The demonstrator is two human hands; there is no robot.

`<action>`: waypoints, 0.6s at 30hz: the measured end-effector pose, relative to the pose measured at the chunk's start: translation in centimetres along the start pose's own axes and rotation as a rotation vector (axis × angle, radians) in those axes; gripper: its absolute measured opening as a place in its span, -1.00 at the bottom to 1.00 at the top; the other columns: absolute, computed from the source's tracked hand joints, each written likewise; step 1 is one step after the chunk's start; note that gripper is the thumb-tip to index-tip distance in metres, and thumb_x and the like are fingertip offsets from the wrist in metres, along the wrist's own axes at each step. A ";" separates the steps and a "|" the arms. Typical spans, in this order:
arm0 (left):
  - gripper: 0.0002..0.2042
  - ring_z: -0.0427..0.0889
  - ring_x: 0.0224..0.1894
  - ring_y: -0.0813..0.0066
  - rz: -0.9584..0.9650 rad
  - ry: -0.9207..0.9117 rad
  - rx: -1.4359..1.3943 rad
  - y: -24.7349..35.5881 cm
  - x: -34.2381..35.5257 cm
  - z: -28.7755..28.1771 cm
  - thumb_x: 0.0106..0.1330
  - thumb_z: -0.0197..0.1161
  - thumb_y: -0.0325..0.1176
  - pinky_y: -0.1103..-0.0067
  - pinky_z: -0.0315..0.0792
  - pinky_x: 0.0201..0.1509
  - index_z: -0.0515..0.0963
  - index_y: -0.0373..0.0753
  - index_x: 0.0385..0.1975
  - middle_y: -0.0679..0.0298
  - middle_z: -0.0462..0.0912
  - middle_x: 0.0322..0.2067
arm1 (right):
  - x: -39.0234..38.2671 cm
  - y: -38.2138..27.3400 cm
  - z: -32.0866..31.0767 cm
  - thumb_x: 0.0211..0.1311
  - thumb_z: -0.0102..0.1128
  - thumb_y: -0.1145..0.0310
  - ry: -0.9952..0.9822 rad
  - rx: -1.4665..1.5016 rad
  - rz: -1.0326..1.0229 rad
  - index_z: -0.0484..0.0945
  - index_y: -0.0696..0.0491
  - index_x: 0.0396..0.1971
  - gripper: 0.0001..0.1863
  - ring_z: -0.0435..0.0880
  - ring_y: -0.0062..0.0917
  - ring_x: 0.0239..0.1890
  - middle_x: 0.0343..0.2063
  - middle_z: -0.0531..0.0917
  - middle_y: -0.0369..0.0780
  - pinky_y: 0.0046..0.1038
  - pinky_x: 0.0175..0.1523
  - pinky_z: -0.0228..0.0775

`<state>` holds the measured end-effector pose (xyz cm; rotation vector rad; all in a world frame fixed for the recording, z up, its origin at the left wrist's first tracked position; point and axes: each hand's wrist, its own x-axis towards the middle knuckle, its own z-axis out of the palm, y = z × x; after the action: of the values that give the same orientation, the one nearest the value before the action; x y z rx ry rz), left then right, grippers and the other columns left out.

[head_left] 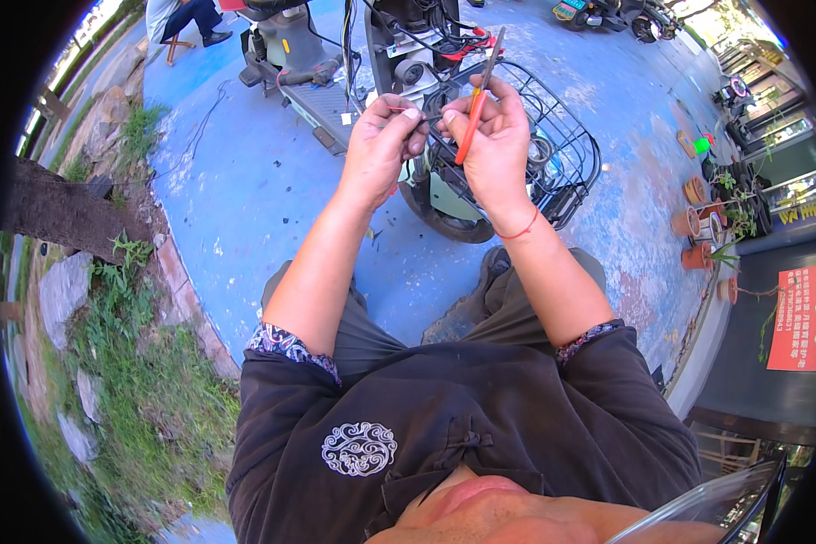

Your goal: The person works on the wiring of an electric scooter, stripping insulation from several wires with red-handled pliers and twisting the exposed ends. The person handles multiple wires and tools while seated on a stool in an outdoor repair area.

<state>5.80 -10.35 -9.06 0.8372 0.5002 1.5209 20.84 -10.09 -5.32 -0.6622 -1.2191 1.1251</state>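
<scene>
My left hand is closed, with thumb and fingers pinching a thin red wire. Close beside it, my right hand is wrapped round a hand tool with orange-red handles and a long, narrow dark metal end pointing up and away. Whether that tool is scissors or pliers I cannot tell. Between the two hands a short dark strand runs from fingertip to fingertip. Both hands are above the opened front of a scooter, where loose red and black wires hang out.
A black wire basket is right behind my right hand, over the front wheel. Another scooter part with a footboard stands to the left on the blue ground. Potted plants line the right; a seated person is far left.
</scene>
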 end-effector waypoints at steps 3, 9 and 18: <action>-0.88 0.42 -0.43 0.63 0.055 0.018 0.070 0.1 0.0 -0.1 0.46 0.24 -0.44 0.65 0.29 -0.34 0.52 -0.28 -0.10 0.34 0.54 -0.39 | -0.1 0.0 -0.3 0.32 0.30 0.57 0.034 0.029 0.063 0.30 0.21 0.21 -0.47 0.60 -0.67 -0.40 -0.33 0.61 -0.25 -0.60 -0.30 0.49; -0.89 0.42 -0.36 0.56 0.177 0.012 -0.037 0.2 0.5 -1.2 0.45 0.27 -0.48 0.61 0.33 -0.25 0.55 -0.30 -0.11 0.30 0.52 -0.34 | -4.4 -1.1 -0.9 0.42 0.31 0.09 -0.187 -0.106 0.363 0.35 0.17 0.12 -0.46 0.48 -0.74 -0.45 -0.41 0.54 -0.34 -0.64 -0.38 0.39; -0.88 0.44 -0.36 0.61 0.134 0.028 0.162 0.2 -0.1 -0.5 0.41 0.32 -0.44 0.61 0.37 -0.27 0.55 -0.29 -0.18 0.33 0.54 -0.33 | -4.5 -1.3 0.3 0.46 0.24 -0.03 -0.332 -0.247 0.289 0.41 0.15 0.16 -0.42 0.50 -0.74 -0.40 -0.37 0.53 -0.37 -0.62 -0.33 0.45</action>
<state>5.30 -10.39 -9.25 0.9925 0.6037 1.6322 21.15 -14.78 -5.78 -0.8833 -1.5994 1.3750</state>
